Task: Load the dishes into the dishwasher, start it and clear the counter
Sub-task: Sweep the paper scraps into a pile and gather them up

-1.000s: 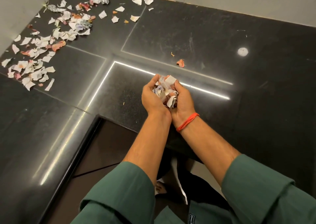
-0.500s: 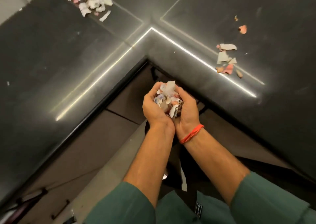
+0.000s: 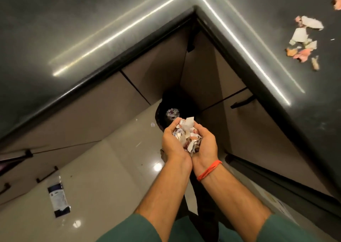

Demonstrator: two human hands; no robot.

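Black polished stone forms the L-shaped counter (image 3: 70,25), whose inner corner sits near the top middle of the view, with one run stretching toward the left edge and the other toward the right edge. Both hands are raised in front of that inner corner, out past the counter's front edge and over the floor. The left hand (image 3: 173,144) and the right hand (image 3: 205,145) are pressed side to side at the wrists, fingers curled upward into one shared cup, each hand about half closed. Between them they hold a heap of torn paper scraps (image 3: 186,135), white with red and dark print. The heap has no clear long axis; it is a loose mound, and its tallest white piece sticks up and away from the person, toward the counter's inner corner. An orange thread band (image 3: 209,169) circles the right wrist, and green sleeves (image 3: 129,228) cover the forearms lower down.

Just beyond the fingertips, on the floor in the angle of the brown cabinet fronts (image 3: 155,64), stands a dark round bin (image 3: 166,110) with a few scraps showing inside it. More loose scraps (image 3: 304,40) lie on the right run of the counter, near its top right corner and well apart from the hands. On the pale glossy floor (image 3: 110,168) at lower left lies a flat dark and white packet (image 3: 58,199), its long axis running roughly toward the person.
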